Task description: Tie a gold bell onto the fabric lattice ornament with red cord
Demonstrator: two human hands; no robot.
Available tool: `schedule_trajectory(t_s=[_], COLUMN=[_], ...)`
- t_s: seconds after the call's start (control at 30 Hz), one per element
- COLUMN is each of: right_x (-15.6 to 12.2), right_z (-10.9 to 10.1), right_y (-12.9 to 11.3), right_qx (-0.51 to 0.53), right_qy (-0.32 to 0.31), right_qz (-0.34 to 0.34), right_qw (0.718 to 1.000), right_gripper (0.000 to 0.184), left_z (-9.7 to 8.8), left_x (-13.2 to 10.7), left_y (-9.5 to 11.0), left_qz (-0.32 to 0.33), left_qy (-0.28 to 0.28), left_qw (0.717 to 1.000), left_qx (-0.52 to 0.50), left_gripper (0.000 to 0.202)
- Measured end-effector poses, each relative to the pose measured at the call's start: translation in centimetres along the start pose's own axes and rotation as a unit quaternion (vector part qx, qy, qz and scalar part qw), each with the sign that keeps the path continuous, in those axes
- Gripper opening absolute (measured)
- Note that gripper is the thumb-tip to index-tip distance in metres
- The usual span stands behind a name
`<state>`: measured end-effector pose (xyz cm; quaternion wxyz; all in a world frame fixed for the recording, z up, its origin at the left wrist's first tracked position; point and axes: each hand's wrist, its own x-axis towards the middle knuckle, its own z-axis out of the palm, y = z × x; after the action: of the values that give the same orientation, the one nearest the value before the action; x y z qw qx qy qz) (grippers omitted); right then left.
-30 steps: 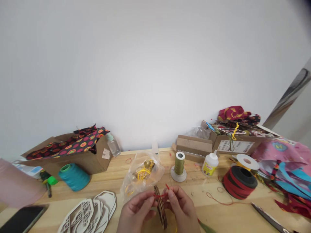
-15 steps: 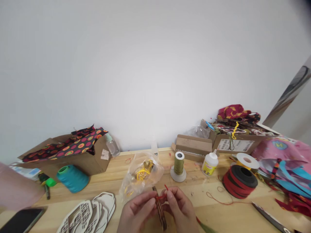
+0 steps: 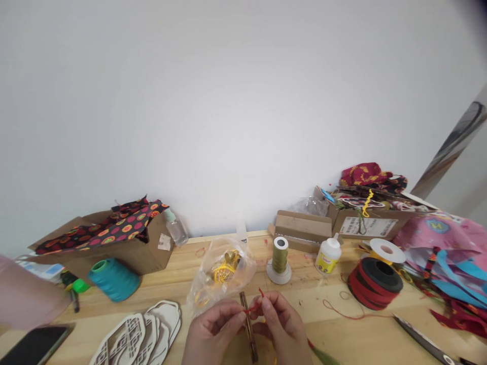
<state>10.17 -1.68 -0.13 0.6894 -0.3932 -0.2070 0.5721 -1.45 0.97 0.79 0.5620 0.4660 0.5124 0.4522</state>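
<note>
Red cord pinched by left hand and right hand (both grips closed); any slack could slip it off the wooden disc.

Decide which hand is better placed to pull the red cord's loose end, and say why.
Right, probably. The right hand pinches the red cord beside its upturned loose end; the left hand pinches the cord on the other side of the thin wooden piece.

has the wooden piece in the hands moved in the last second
Yes: the wooden piece turned edge-on, otherwise staying put near the olive thread spool.
</note>
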Motion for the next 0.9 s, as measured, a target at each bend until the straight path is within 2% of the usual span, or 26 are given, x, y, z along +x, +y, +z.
schedule_trajectory(t_s=[0.1,0.27,0.37,0.5,0.7,0.9], right_x=[0.0,0.1,0.2,0.1,0.2,0.0], right_z=[0.0,-0.2,-0.2,-0.3,-0.4,0.0], right_y=[0.0,0.4,0.7,0.7,0.6,0.3], right_qx=[0.001,0.009,0.026,0.039,0.033,0.014], right_qy=[0.0,-0.003,-0.006,-0.005,-0.01,-0.025], right_qz=[0.001,0.016,0.035,0.046,0.045,0.029], right_qw=[1.0,1.0,0.999,0.998,0.998,0.999], right_gripper=[0.029,0.029,0.028,0.028,0.029,0.029], left_z=[-0.1,0.0,0.0,-0.2,-0.9,-1.1], left_x=[-0.1,-0.3,-0.4,-0.3,-0.1,-0.2], left_y=[0.1,0.5,0.5,0.2,0.5,1.7], left_qz=[0.021,0.103,0.106,0.11,0.219,0.231], left_qy=[0.01,0.005,0.023,-0.009,-0.083,-0.105], left_qw=[1.0,0.993,0.992,0.991,0.948,0.92], left_qx=[0.015,0.063,0.058,0.079,0.215,0.297], left_gripper=[0.012,0.007,0.009,0.01,0.017,0.016])
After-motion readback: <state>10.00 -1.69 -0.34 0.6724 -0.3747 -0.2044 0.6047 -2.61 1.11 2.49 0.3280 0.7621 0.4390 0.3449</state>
